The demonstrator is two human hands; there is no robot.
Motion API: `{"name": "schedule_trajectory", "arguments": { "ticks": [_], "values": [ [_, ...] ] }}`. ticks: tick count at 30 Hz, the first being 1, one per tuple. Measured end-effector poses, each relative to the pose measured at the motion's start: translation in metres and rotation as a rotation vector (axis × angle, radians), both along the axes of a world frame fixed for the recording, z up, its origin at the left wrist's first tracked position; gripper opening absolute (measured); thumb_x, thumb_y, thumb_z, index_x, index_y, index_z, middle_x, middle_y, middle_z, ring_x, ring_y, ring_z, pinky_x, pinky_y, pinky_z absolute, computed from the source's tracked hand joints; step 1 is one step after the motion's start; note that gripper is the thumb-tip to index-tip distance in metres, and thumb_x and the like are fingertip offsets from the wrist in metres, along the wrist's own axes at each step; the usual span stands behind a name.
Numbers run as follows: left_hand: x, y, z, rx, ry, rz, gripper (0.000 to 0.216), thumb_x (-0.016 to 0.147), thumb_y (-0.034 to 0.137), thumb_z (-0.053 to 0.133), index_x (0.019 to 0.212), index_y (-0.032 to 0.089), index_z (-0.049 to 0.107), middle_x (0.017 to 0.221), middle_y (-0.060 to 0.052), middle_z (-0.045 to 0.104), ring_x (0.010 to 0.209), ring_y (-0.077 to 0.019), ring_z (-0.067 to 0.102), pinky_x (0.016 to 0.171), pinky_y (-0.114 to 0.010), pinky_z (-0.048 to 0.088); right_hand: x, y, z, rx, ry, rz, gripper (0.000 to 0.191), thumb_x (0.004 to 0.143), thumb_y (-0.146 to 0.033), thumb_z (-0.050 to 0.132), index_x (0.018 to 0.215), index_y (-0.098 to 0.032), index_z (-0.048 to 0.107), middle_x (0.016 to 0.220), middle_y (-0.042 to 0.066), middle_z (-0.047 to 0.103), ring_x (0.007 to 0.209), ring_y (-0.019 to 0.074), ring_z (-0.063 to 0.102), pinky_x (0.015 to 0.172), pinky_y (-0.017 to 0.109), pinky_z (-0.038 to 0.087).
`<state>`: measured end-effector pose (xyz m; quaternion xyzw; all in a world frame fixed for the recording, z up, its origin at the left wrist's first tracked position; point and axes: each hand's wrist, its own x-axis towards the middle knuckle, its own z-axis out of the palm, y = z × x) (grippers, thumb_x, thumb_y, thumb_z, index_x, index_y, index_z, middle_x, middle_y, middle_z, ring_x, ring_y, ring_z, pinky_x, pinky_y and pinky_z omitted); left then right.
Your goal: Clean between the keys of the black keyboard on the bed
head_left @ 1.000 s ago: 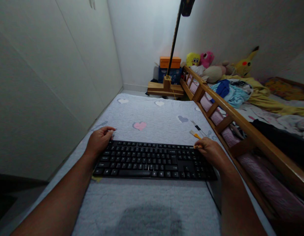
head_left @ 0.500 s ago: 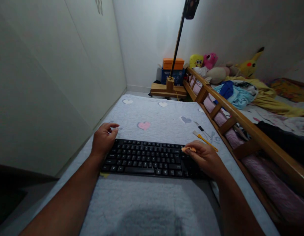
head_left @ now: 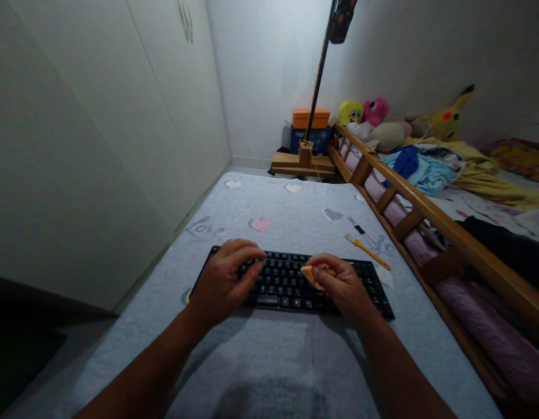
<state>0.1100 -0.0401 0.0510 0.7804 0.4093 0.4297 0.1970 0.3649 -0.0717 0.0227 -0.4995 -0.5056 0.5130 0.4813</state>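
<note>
A black keyboard (head_left: 278, 285) lies flat on the light grey-blue bedspread in front of me. Over its right half, my right hand (head_left: 339, 282) is closed around a small crumpled orange cloth (head_left: 311, 276). My left hand (head_left: 229, 276) hovers above the left part of the keys, fingers curved with a gap between thumb and forefinger, and nothing shows in it. Both hands hide part of the keys beneath them. Beyond the keyboard's right end lie a brush with a yellow handle (head_left: 369, 253) and a thin metal tool with a black band (head_left: 360, 229).
The heart-patterned bedspread (head_left: 286, 203) covers the surface. A wooden bed rail (head_left: 409, 201) runs along the right, with clothes and plush toys behind it. White wardrobe doors (head_left: 121, 116) stand at left. A pole on a wooden base (head_left: 304, 160) rises at the far end, beside stacked boxes.
My left hand has moved right from the keyboard's left edge to over its keys. My right hand has shifted left with the orange cloth, uncovering the keyboard's right end.
</note>
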Motion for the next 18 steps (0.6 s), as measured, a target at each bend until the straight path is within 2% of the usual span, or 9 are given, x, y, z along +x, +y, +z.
{"name": "schedule_trajectory", "arguments": {
  "ticks": [4, 8, 12, 18],
  "values": [
    [0.025, -0.028, -0.004, -0.077, -0.062, -0.133, 0.013, 0.087, 0.022, 0.066, 0.096, 0.027, 0.073, 0.101, -0.006, 0.071, 0.096, -0.0223, 0.065, 0.086, -0.035, 0.053, -0.003, -0.002, -0.002, -0.119, 0.117, 0.035, 0.032, 0.074, -0.048, 0.079, 0.085, -0.020, 0.068, 0.067, -0.003, 0.058, 0.058, 0.0085, 0.049, 0.051, 0.020, 0.034],
    [0.041, -0.036, -0.014, -0.158, -0.135, -0.110, 0.015, 0.086, 0.021, 0.068, 0.099, 0.026, 0.073, 0.100, -0.006, 0.070, 0.094, -0.0228, 0.065, 0.086, -0.036, 0.053, -0.006, -0.004, -0.003, -0.164, 0.236, 0.066, 0.037, 0.070, -0.048, 0.082, 0.083, -0.019, 0.065, 0.063, -0.004, 0.056, 0.051, 0.0062, 0.045, 0.045, 0.018, 0.031],
    [0.048, -0.036, -0.021, -0.166, -0.167, -0.089, 0.020, 0.085, 0.021, 0.069, 0.104, 0.027, 0.072, 0.103, -0.006, 0.069, 0.093, -0.0224, 0.064, 0.083, -0.034, 0.053, -0.010, -0.006, -0.007, -0.211, 0.346, 0.134, 0.037, 0.070, -0.045, 0.083, 0.085, -0.019, 0.061, 0.063, -0.005, 0.055, 0.046, 0.0049, 0.043, 0.040, 0.016, 0.028],
    [0.048, -0.035, -0.031, -0.102, -0.152, -0.172, 0.033, 0.088, 0.024, 0.070, 0.119, 0.033, 0.072, 0.118, -0.007, 0.065, 0.113, -0.0250, 0.059, 0.099, -0.039, 0.048, -0.016, -0.008, -0.010, -0.235, 0.523, 0.270, 0.044, 0.069, -0.042, 0.085, 0.093, -0.022, 0.054, 0.067, -0.006, 0.061, 0.043, 0.0037, 0.043, 0.040, 0.015, 0.030]
  ]
}}
